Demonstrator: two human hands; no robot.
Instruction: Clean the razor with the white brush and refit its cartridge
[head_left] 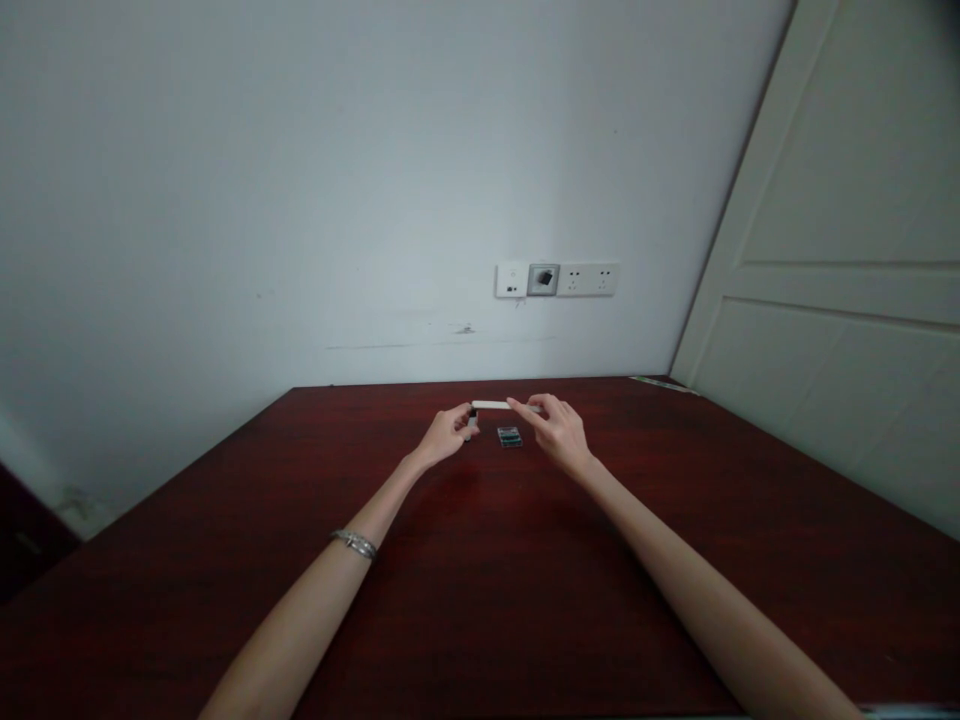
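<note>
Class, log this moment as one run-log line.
Left hand: holds dark-topped object | Right hand: holds white stick | Table: small flat item between hands

The left forearm [322,600] and right forearm [675,565] angle inward toward the far side. The left hand [444,436] curls its fingers [459,412] in a pinch; the right hand [561,430] extends its index finger [523,411] left.

Before you the worktop [487,610] looks like smooth, dark-stained wood with a faint satin sheen. At twelve o'clock, the pale stick [491,405] looks smooth and matt, perhaps plastic; the flat case [509,437] near it looks clear and glossy. Your bracelet [355,543] is shiny metal. Beyond, the matt painted wall [375,150] has rough scuffs; toward one o'clock, the socket plates [588,281] look like smooth plastic.
</note>
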